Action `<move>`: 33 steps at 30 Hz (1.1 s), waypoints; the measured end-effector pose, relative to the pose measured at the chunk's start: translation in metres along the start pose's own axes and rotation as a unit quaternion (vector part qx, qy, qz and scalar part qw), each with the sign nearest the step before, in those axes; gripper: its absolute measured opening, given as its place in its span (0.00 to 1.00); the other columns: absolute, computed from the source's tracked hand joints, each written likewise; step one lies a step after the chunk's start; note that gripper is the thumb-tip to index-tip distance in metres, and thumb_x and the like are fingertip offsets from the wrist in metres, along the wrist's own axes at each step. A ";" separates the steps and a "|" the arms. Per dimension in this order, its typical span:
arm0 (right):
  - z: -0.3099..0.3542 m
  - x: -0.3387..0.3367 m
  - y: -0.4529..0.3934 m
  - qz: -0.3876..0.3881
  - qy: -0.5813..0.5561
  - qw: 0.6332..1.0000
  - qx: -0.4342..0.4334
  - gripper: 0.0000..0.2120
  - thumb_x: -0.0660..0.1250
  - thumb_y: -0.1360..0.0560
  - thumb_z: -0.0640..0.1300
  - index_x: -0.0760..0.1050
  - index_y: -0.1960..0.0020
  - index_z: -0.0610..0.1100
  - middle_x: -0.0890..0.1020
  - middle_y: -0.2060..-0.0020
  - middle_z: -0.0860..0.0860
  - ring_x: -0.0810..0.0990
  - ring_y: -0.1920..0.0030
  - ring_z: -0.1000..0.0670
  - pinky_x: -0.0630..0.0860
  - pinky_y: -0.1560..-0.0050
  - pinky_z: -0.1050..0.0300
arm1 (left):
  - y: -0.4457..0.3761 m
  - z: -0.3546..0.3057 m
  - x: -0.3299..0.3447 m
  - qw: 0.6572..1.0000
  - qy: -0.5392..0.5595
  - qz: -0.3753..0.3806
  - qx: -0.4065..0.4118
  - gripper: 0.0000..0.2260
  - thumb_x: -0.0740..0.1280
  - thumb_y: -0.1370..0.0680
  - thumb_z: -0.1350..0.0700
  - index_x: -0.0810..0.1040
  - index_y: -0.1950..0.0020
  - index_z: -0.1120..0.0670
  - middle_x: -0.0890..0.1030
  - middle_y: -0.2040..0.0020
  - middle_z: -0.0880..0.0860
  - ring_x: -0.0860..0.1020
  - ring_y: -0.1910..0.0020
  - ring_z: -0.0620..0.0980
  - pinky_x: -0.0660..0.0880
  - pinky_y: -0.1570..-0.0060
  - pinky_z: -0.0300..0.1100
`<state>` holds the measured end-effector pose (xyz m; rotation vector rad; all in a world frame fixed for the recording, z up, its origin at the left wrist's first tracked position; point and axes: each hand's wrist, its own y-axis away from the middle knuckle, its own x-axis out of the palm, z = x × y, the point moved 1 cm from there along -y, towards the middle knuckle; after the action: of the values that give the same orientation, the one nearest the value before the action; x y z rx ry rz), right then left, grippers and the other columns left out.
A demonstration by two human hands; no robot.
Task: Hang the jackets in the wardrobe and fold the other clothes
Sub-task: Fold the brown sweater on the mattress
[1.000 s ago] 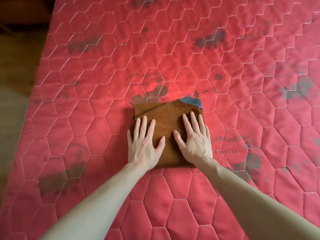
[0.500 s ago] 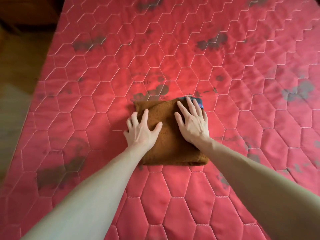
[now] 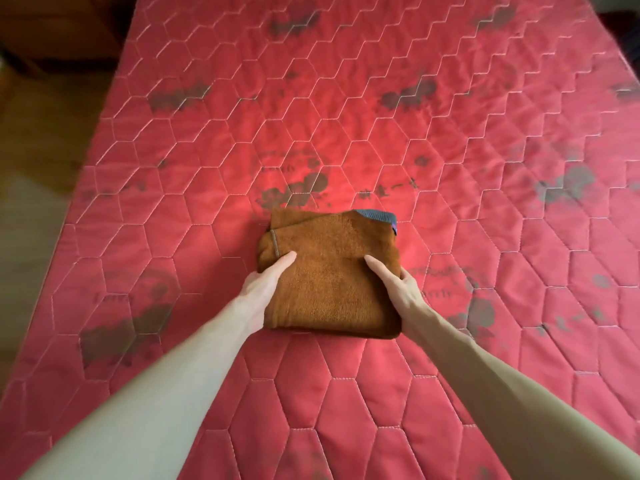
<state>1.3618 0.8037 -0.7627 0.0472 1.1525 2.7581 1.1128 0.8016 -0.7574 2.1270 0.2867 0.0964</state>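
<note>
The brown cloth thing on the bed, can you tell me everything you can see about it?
The brown garment looks like soft, fuzzy fleece, folded into a thick square bundle. A grey ribbed edge peeks out at its far right corner. It lies flat on the red quilted bed. The left hand and right hand grip its sides, thumbs on top, fingers hidden underneath.

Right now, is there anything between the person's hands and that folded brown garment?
Nothing visible. The left hand and right hand already grip the folded brown garment at its sides on the red quilt.
</note>
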 end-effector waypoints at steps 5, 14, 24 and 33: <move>0.015 -0.007 0.045 0.060 -0.014 0.998 -0.022 0.23 0.80 0.29 0.53 0.79 0.36 0.52 0.88 0.48 0.51 0.88 0.47 0.49 0.84 0.43 0.48 | 0.041 -0.011 -0.014 0.998 -0.002 0.046 0.038 0.27 0.80 0.31 0.39 0.81 0.37 0.49 0.87 0.45 0.52 0.86 0.48 0.52 0.82 0.56 0.46; 0.123 -0.015 0.220 0.064 -0.048 0.996 -0.047 0.15 0.76 0.25 0.47 0.80 0.39 0.52 0.88 0.47 0.47 0.87 0.49 0.47 0.82 0.51 0.50 | 0.234 -0.082 -0.040 0.994 0.022 0.077 0.072 0.23 0.78 0.29 0.40 0.83 0.37 0.45 0.88 0.45 0.48 0.85 0.43 0.52 0.79 0.38 0.52; 0.266 -0.044 0.408 0.126 -0.023 0.985 -0.117 0.15 0.75 0.24 0.48 0.81 0.38 0.52 0.86 0.42 0.45 0.85 0.45 0.45 0.82 0.42 0.44 | 0.470 -0.148 -0.049 0.971 0.146 0.142 0.126 0.16 0.66 0.17 0.49 0.81 0.34 0.55 0.86 0.41 0.54 0.85 0.42 0.53 0.79 0.42 0.49; 0.330 -0.057 0.488 0.217 -0.007 0.963 -0.163 0.16 0.72 0.21 0.48 0.79 0.34 0.53 0.85 0.40 0.47 0.85 0.43 0.47 0.82 0.45 0.48 | 0.570 -0.149 -0.048 0.932 0.241 0.101 0.249 0.19 0.66 0.17 0.52 0.76 0.26 0.52 0.83 0.34 0.55 0.83 0.36 0.55 0.83 0.46 0.48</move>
<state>1.3843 0.6899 -0.1825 0.3140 0.7378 3.2882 1.1349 0.6164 -0.1963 2.6139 0.4105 0.7450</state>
